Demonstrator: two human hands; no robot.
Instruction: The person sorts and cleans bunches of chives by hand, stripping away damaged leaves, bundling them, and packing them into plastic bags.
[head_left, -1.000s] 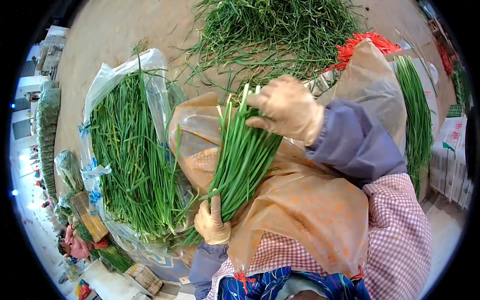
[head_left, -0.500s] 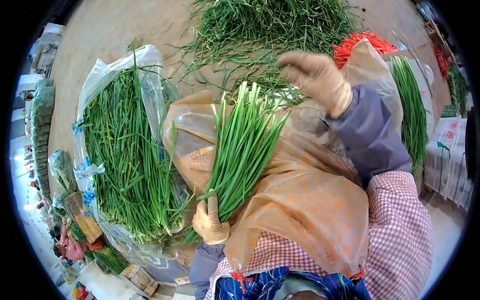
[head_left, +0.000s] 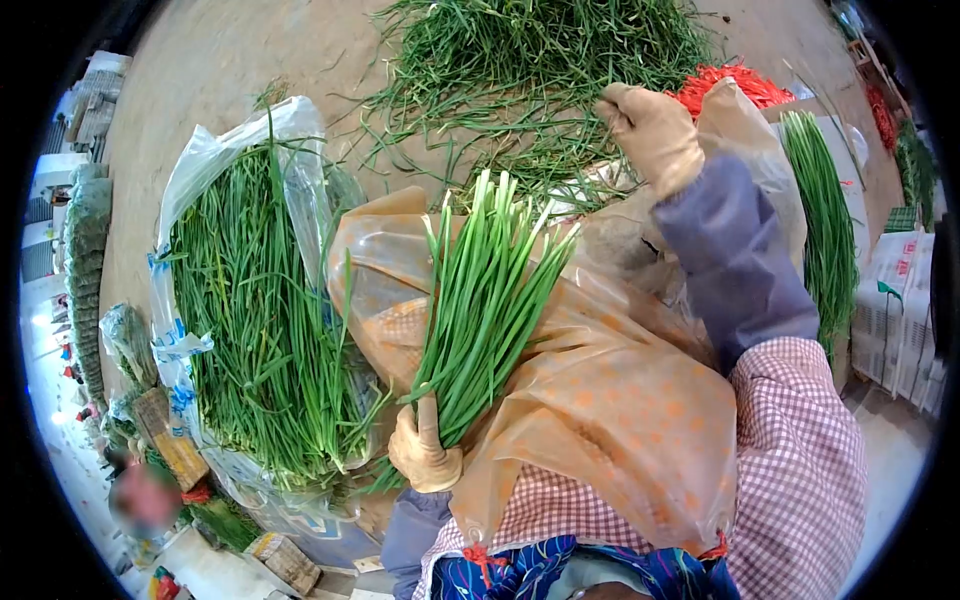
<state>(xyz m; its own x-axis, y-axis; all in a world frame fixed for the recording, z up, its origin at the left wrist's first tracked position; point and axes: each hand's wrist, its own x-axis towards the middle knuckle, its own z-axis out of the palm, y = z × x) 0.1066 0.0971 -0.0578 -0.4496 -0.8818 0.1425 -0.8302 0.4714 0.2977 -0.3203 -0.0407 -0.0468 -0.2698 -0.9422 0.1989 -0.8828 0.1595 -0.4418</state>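
Observation:
My left hand [head_left: 425,447], in a tan glove, is closed round the leafy end of a bunch of garlic chives [head_left: 490,310]. The bunch lies over my lap on an orange-spotted plastic apron [head_left: 620,410], its pale stem ends pointing away from me. My right hand [head_left: 655,135], gloved too, is raised beyond the stems at the right, near the loose leaves on the floor. Its fingers are curled together; whether anything is between them I cannot make out. At my left a clear plastic bag [head_left: 300,115] holds many more chives [head_left: 255,310].
A large heap of loose chives [head_left: 550,50] covers the floor ahead. Red ties [head_left: 735,88] lie to its right. Another chive bundle [head_left: 820,210] rests at the right, near white boxes [head_left: 895,310]. A blurred person [head_left: 146,497] is at far left.
My right hand has moved slightly right and upward, away from the stems, and its fingers have curled in. The left hand and its bunch have stayed nearly still.

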